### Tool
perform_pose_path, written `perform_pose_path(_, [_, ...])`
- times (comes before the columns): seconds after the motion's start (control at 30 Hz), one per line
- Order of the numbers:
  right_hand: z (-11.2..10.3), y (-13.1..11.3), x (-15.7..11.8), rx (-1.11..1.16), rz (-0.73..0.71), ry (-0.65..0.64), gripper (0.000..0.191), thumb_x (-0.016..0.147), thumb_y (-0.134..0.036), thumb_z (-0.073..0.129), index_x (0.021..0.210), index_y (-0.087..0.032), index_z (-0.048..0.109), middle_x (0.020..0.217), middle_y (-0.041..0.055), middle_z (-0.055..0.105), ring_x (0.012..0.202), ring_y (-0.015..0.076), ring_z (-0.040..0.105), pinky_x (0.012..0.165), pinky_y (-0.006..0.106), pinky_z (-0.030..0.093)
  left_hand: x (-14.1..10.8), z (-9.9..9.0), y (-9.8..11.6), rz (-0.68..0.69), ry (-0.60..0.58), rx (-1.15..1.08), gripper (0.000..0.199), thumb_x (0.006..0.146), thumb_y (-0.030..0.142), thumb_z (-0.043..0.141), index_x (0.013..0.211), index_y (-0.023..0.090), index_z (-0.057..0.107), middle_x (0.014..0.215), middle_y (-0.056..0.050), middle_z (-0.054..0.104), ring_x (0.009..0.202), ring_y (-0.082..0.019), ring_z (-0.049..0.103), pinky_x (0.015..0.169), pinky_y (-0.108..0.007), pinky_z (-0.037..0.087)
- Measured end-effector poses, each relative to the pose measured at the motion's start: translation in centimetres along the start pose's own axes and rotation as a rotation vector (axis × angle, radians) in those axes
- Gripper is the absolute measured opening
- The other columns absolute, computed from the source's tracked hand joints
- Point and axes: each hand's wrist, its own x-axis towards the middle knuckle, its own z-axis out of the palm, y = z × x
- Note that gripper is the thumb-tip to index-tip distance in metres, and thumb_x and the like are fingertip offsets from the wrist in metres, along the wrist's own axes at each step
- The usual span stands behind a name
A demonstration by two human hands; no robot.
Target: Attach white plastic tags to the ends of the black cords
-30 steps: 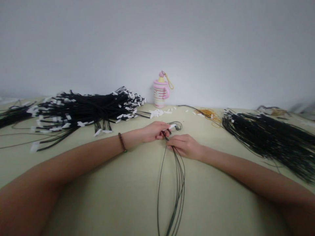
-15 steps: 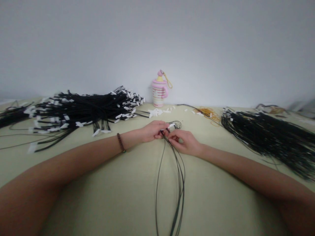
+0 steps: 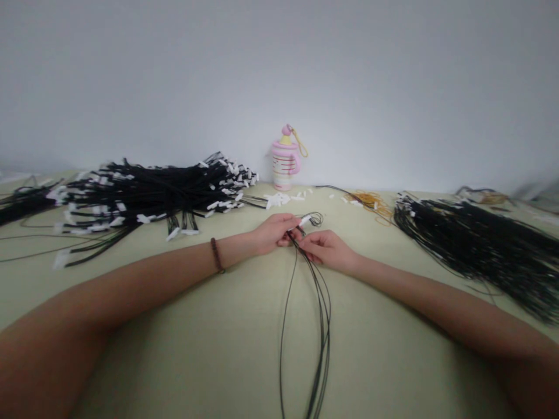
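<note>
My left hand (image 3: 276, 234) is closed on a small white connector (image 3: 304, 221), held between thumb and fingers. Thin black wires (image 3: 322, 326) run from it down toward me over the table. At the wires just below the connector, my right hand (image 3: 327, 250) pinches with thumb and forefinger; the exact wire in the pinch is too small to make out. A loop of thin wire (image 3: 316, 219) shows just behind the connector. A dark beaded bracelet (image 3: 216, 255) circles my left wrist.
Black cables with white connectors (image 3: 161, 186) are heaped at the left. More black wires (image 3: 476, 244) lie at the right. Near the wall stand a pink and white cup (image 3: 283, 166), loose white connectors (image 3: 276, 201) and yellow rubber bands (image 3: 371, 202) on the pale green table (image 3: 209, 349).
My right thumb and fingers have drawn closer together at the wires by the connector. My left hand keeps its hold. The whole view has shifted slightly.
</note>
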Motion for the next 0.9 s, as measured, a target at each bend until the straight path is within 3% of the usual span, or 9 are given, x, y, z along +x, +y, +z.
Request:
perform_pose_path(0.33, [0.5,-0.3,0.0,-0.005,0.034,0.051,0.036,0.081,-0.042,0.044,0.060,-0.014,0.049,0.042,-0.0055,0.040,0.037,0.0048,0.031,0.038,0.018,0.022,0.0,-0.2,-0.2,0.037,0.004,-0.011,0.017,0.079,0.027,0.050,0.075,0.010,0.049,0.057,-0.004,0.054,0.042,-0.006,0.045,0.034,-0.013,0.019])
perform_pose_path(0.5, [0.2,-0.2,0.1,0.046,0.055,0.066,0.028,0.079,-0.033,0.047,0.059,-0.013,0.049,0.041,-0.0053,0.042,0.035,0.0045,0.034,0.037,0.017,0.024,0.0,-0.2,-0.2,0.035,0.003,-0.007,0.017,0.079,0.027,0.050,0.075,0.011,0.049,0.058,-0.004,0.054,0.042,-0.006,0.044,0.034,-0.013,0.018])
perform_pose_path(0.63, [-0.6,-0.4,0.4,0.152,0.137,0.038,0.009,0.069,-0.021,0.054,0.069,-0.012,0.053,0.052,-0.0024,0.054,0.035,0.0036,0.039,0.035,0.016,0.024,0.1,-0.1,-0.2,0.020,0.064,0.000,0.017,0.079,0.027,0.050,0.073,0.011,0.049,0.058,-0.004,0.054,0.042,-0.005,0.044,0.033,-0.013,0.017])
perform_pose_path(0.73, [-1.6,-1.0,0.4,0.219,0.148,0.082,0.014,0.063,-0.014,0.055,0.077,-0.013,0.053,0.051,-0.0028,0.055,0.037,0.0039,0.040,0.035,0.014,0.026,0.3,-0.1,-0.1,0.003,0.106,0.007,0.016,0.079,0.025,0.049,0.071,0.011,0.049,0.058,-0.004,0.054,0.041,-0.005,0.042,0.033,-0.013,0.018])
perform_pose_path(0.9, [-4.4,-3.3,0.1,0.485,0.099,0.073,0.007,0.064,-0.013,0.054,0.070,-0.011,0.058,0.048,-0.0033,0.050,0.037,0.0025,0.039,0.036,0.013,0.026,0.3,0.0,0.1,-0.027,0.108,0.047,0.016,0.080,0.025,0.049,0.074,0.011,0.051,0.056,-0.004,0.054,0.039,-0.004,0.039,0.033,-0.014,0.018])
